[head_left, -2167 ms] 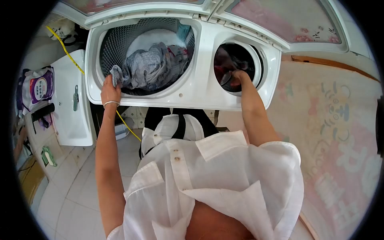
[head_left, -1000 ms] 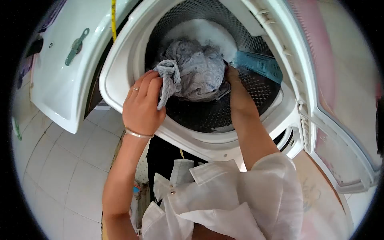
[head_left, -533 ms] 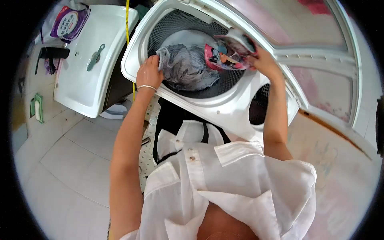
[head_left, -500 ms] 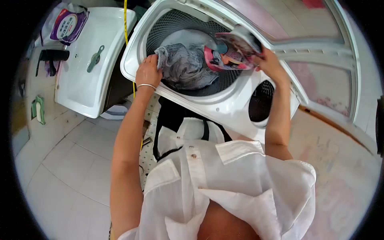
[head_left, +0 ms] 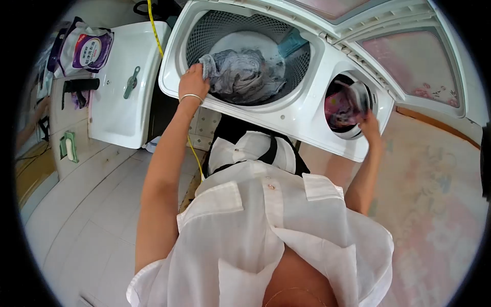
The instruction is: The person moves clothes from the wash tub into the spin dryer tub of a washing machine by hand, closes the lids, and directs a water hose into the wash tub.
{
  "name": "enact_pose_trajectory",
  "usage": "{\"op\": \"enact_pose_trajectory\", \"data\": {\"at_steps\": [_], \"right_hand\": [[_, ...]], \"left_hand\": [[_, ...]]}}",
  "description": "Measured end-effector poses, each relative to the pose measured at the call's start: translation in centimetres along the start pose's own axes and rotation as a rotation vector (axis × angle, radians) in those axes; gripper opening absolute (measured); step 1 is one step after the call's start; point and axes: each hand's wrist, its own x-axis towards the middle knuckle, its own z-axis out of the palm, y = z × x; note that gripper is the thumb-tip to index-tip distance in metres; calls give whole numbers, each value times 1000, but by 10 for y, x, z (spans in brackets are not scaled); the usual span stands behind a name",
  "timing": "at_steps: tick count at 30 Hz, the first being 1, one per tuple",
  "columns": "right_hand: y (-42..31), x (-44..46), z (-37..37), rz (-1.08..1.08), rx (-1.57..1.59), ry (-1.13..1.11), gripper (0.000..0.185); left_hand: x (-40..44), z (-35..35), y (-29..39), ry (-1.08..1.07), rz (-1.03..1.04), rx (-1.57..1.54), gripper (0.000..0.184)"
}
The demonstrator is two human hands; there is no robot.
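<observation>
My left hand [head_left: 194, 81] is closed on one end of a wet grey cloth [head_left: 245, 77] at the near left rim of the wash tub [head_left: 225, 23]. The rest of that cloth lies bunched in the tub, beside whitish, sudsy water. Over at the smaller round spin tub [head_left: 353, 134], my right hand [head_left: 370, 127] is at the right edge of the opening, slightly blurred. Its fingers grip a pink and dark patterned garment [head_left: 341, 108], most of which is down inside the opening.
Both lids of the white twin-tub washing machine [head_left: 302, 120] stand raised, including the see-through right lid [head_left: 414, 66]. A white sink [head_left: 115, 112] with a green-handled tap [head_left: 132, 83] is at left, with a purple and white packet [head_left: 89, 51] behind. A yellow hose [head_left: 153, 25] runs between.
My right hand has carried the patterned garment rightward from above the wash tub into the spin tub. A blue-green piece in the wash tub is now uncovered. My left hand still holds the grey cloth.
</observation>
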Motion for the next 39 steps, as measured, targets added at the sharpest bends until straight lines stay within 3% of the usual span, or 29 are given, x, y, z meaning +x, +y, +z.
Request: {"op": "enact_pose_trajectory", "data": {"at_steps": [2,4,6,8,9,12,14,16,17,18,19,20,22,24,25,28,30,31,32,34,35,36,37,38,39], "right_hand": [[-9,5,44,-369,143,267,43],[-93,-4,39,-423,362,317,43],[-163,-8,41,-531,449,242,41],[-208,18,69,-599,452,-31,48],[-226,31,89,-708,393,-26,54],[-282,56,143,-877,326,-132,73],[-325,43,144,-968,460,-55,74],[-348,40,128,-1056,591,14,74],[-358,41,116,-913,670,-143,70],[-365,44,108,-763,743,-297,67],[-367,55,107,-845,806,-185,53],[-367,57,92,-860,804,-181,53],[-366,52,42,-750,471,42,39],[-363,44,-4,-730,397,164,37],[-361,39,-22,-737,521,150,43],[-350,28,-73,-844,274,317,44],[-346,27,-88,-890,233,419,38],[-344,27,-92,-938,197,513,33],[-344,31,-90,-934,192,516,33],[-344,42,-78,-1122,414,650,24],[-343,44,-78,-1119,413,651,24],[-341,44,-77,-980,650,493,21],[-338,45,-77,-827,875,331,23],[-334,51,-77,-825,870,327,23],[-329,59,-76,-866,834,221,26]], "left_hand": [[2,4,-2,-14,13,5,34],[5,-1,0,-77,-42,-17,36],[3,-6,1,-139,-101,-40,38],[6,-11,0,-116,-334,-418,42],[5,-16,2,-114,-336,-413,42],[4,-48,13,-30,-480,-1517,45],[12,-79,21,-47,-441,-1615,38],[18,-105,22,-57,-117,-1843,33],[21,-126,23,-50,-87,-1868,30],[25,-140,23,7,-80,-1883,28],[32,-155,21,27,15,-1889,27],[39,-168,19,48,112,-1894,26],[56,-179,12,87,103,-1848,28],[63,-194,16,122,101,-1808,31],[66,-204,21,175,72,-1702,33],[79,-215,27,192,91,-1604,35],[81,-247,36,251,119,-1061,29],[82,-261,46,502,369,-762,28],[89,-268,52,501,374,-768,28],[109,-275,58,1015,678,-362,28],[112,-279,62,939,685,-418,27],[108,-283,69,935,685,-422,27],[104,-286,77,702,568,-637,25],[100,-286,83,463,440,-837,23],[105,-275,84,427,582,-825,24]]}}
